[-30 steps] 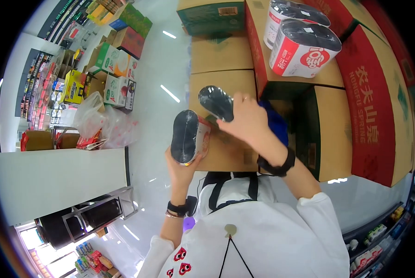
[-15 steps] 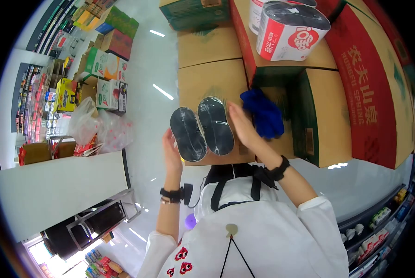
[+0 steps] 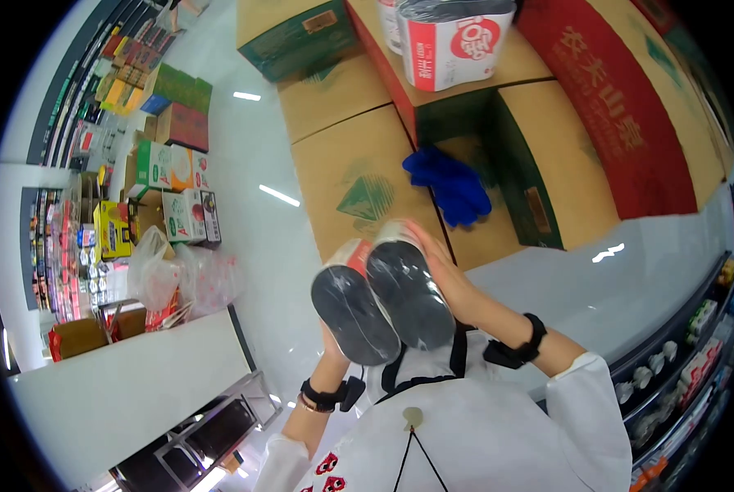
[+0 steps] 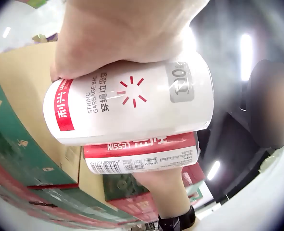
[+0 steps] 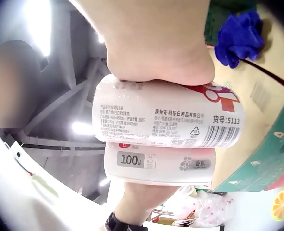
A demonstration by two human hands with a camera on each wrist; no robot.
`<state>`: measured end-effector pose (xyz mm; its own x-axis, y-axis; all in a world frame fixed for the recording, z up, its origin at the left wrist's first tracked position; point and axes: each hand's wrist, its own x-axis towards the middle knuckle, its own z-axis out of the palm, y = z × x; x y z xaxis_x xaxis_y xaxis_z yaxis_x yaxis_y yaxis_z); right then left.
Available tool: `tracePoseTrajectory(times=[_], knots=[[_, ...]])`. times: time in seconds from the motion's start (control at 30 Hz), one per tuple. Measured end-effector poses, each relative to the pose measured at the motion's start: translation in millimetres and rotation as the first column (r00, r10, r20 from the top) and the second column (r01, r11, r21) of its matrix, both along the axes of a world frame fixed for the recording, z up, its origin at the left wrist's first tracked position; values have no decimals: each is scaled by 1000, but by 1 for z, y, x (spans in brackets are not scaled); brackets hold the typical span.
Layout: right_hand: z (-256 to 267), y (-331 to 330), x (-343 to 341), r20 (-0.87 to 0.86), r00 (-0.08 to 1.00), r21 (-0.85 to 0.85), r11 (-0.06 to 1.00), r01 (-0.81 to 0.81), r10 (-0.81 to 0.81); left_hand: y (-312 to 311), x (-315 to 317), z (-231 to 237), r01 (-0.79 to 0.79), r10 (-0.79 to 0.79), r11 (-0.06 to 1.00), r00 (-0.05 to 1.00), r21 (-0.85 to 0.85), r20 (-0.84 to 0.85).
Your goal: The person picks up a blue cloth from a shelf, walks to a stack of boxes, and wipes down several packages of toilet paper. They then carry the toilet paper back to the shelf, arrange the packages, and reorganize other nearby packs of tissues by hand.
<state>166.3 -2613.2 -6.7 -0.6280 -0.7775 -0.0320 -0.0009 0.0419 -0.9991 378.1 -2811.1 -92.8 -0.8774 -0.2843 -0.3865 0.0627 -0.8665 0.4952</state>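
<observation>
Side by side before the person's chest are two packs of garbage bags, dark ends facing up in the head view. My left hand [image 3: 332, 348] holds the left pack [image 3: 354, 316] by its outer side, and my right hand [image 3: 446, 275] grips the right pack [image 3: 409, 295]. The packs press against each other. In the left wrist view, the left hand [image 4: 127, 36] curls over the white pack [image 4: 137, 103] printed "STRING GARBAGE BAG". The right wrist view shows the right hand [image 5: 156, 45] over a pack with a barcode [image 5: 219, 136].
Cardboard cartons [image 3: 350, 156] lie ahead, with crumpled blue fabric [image 3: 449, 184] in a gap between them. Another garbage bag pack [image 3: 457, 49] stands on a higher carton. At the left is a white counter [image 3: 137, 377] with plastic bags [image 3: 190, 275] beyond it.
The right hand first brought its pack beside the left one. Both packs have since moved toward the body, off the carton top in the view, and tilted. The head view has turned.
</observation>
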Motion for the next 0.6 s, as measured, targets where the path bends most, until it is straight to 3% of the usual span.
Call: tracePoseTrajectory(times=[0.03, 0.07, 0.1, 0.13, 0.17, 0.2, 0.23, 0.27, 0.3, 0.33, 0.37, 0.43, 0.47, 0.57, 0.6], knots=[[7, 14, 10, -22, 1000, -21, 1000, 11, -11, 9, -5, 18, 21, -21, 1000, 1000, -4, -13], [6, 28, 22, -35, 999, -27, 999, 39, -40, 22, -14, 40, 119, -94, 919, 992, -377, 83], [2, 42, 37, 102, 991, -52, 994, 94, -88, 29, -19, 59, 226, -131, 694, 973, -684, 188], [-3, 59, 56, 236, 961, -67, 985, 161, -141, 31, -23, 71, 403, -257, 366, 910, -839, 325], [-20, 76, 77, 266, 941, -73, 969, 237, -210, 49, -35, 97, 350, -381, 673, 919, -652, 100], [-16, 92, 93, 243, 934, -65, 956, 286, -263, 71, -47, 117, 348, -413, 874, 900, -339, -140], [-12, 108, 110, 228, 922, -79, 938, 337, -312, 80, -48, 112, 389, -459, 859, 873, -333, -164], [-8, 125, 127, 211, 909, -94, 918, 384, -359, 89, -46, 102, 525, -534, 779, 842, -343, 76], [-20, 140, 145, 329, 842, -86, 874, 478, -428, 98, -43, 91, 653, -574, 681, 757, -330, 312], [-37, 155, 161, 441, 756, -74, 820, 568, -484, 107, -41, 72, 684, -621, 648, 729, -335, 287], [-43, 172, 177, 580, 662, -96, 767, 634, -475, 116, -36, 50, 724, -693, 537, 671, -432, 262], [-37, 201, 201, 650, 549, -46, 693, 719, -526, 141, -35, 42, 744, -809, 318, 536, -588, 241], [-35, 217, 212, 662, 494, -14, 650, 760, -564, 157, -42, 48, 751, -846, 271, 484, -602, 224], [-17, 269, 237, 626, 453, -38, 555, 831, -635, 218, -65, 65, 898, -907, 217, 331, -382, 261], [-19, 288, 244, 612, 425, -50, 503, 863, -667, 241, -71, 62, 902, -928, 165, 279, -398, 247]])
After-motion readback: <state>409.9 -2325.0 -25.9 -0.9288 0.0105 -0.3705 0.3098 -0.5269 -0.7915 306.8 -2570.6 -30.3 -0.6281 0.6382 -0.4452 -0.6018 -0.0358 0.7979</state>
